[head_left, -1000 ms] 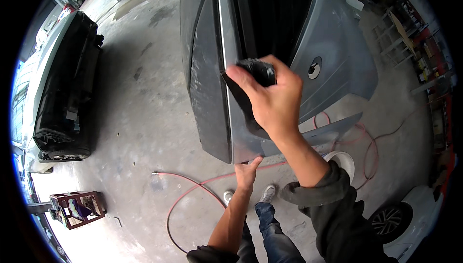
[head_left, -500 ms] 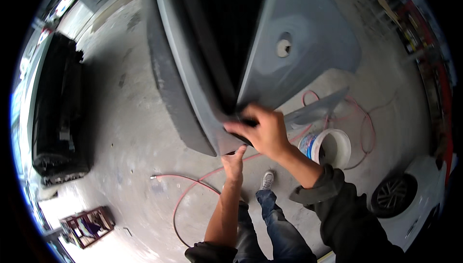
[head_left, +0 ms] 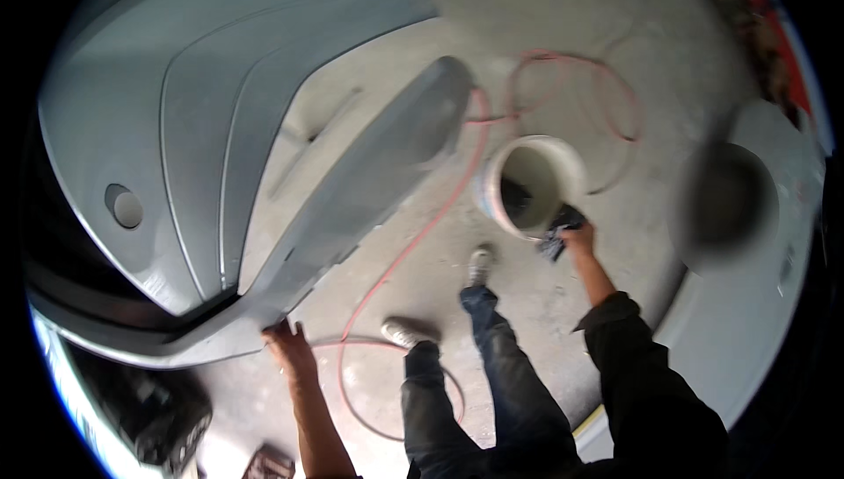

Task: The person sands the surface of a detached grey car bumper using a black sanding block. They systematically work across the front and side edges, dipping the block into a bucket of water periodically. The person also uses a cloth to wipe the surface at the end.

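A large grey car bumper (head_left: 321,206) spans the left half of the view, with a round hole in its panel and a long narrow lower strip. My left hand (head_left: 290,347) grips the bumper's near lower edge, its fingertips partly hidden there. Over to the right, my right hand (head_left: 578,238) is closed round a crumpled dark cloth (head_left: 559,231) at the near right rim of a white bucket (head_left: 563,163). Something dark lies inside the bucket. The cloth is slightly blurred.
A red hose (head_left: 409,250) loops over the concrete floor, passing behind the bucket and near my feet. To the right stands a light-coloured car (head_left: 747,268), its wheel (head_left: 725,198) blurred. A black car part (head_left: 149,417) lies at lower left.
My view has swung right. My right hand has left the bumper's corner and moved to the bucket, where it now holds a dark cloth. My left hand remains at the bumper's edge.
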A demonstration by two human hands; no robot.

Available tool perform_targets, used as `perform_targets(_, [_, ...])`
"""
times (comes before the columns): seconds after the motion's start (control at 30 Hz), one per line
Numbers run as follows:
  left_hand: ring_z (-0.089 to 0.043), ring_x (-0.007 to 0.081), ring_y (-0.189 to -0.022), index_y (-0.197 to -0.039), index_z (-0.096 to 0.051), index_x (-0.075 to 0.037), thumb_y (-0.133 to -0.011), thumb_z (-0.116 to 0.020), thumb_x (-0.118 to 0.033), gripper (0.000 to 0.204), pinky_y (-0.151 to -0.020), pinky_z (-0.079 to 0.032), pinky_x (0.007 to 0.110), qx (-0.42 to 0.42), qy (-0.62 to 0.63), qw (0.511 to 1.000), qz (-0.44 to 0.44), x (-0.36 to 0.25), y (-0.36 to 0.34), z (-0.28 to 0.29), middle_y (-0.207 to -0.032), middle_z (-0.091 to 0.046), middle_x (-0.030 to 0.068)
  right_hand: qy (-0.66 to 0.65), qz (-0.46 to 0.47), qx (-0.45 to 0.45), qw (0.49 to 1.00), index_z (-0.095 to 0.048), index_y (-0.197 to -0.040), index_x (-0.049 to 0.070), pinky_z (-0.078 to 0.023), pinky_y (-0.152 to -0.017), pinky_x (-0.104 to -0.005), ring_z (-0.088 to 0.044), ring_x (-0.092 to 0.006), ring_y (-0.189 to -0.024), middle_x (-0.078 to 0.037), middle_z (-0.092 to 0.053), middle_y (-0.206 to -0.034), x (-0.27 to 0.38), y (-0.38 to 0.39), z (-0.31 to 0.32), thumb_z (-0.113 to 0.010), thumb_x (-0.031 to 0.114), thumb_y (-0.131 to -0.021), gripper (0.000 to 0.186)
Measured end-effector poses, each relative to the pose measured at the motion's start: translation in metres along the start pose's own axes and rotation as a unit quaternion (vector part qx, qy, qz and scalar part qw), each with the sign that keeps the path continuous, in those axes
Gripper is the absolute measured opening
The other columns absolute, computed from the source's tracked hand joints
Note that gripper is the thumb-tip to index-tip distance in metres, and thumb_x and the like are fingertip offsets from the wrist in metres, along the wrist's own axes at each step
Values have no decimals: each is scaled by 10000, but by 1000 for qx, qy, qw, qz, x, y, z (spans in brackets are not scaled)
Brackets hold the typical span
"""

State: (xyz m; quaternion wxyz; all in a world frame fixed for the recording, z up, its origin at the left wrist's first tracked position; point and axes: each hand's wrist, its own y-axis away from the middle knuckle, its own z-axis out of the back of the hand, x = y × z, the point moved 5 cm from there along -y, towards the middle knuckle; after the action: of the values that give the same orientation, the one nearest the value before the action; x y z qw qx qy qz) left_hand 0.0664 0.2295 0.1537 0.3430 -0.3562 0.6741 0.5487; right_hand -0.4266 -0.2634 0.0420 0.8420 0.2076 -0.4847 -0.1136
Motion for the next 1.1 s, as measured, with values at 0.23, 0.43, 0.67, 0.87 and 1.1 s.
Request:
perform_targets(0.23, [-502,135,-1070,-1272,-552,-216,-779,-579,-808,770,-806,-395,332,-34,-16,999,-18,-42,16,-17,-1215,-584,-45,456,123,152,868,-647,-1196,19,-478,-959,-495,-629,-445,-1097,-248,-669,-1170,-172,-165,-93,-641,296,-930,384])
perform_targets(0.43, [-460,170,-979,-1225,-561,-109,-832,-357,-881,890,-901,-346,357,-91,47,995,1,-46,36,-29,-1125,-573,14,585,119,370,712,-527,-1375,-50,-388,-1128,-452,-497,-432,-1323,-316,-527,-1390,-299,-192,-169,-526,95,-907,490])
perform_targets(0.67, [-495,146,-1043,-1193,-586,-160,-837,-456,-831,771,-896,-368,353,-36,113,993,24,-14,17,-37,-1133,-584,-13,275,26,404,872,-459,-1472,19,-352,-1149,-432,-481,-337,-1358,-214,-507,-1460,-303,-226,-79,-533,459,-991,657])
perform_targets(0.87, [-500,152,-1204,-1232,-587,-239,-871,-580,-711,594,-963,-394,392,26,-20,997,-76,-12,-3,-6,-1285,-583,-66,-167,-302,313,885,-371,-1553,197,-351,-1081,-580,-412,-339,-1405,-117,-424,-1557,-222,-160,-40,-581,616,-929,780])
perform_targets(1.1, [-408,214,-1384,-1365,-450,-149,-861,-758,-558,719,-1093,-353,526,10,99,995,25,12,14,-6,-1417,-478,5,-301,-147,473,815,-464,-1482,54,-388,-1119,-509,-478,-334,-1376,-140,-508,-1496,65,62,-94,-584,290,-995,554])
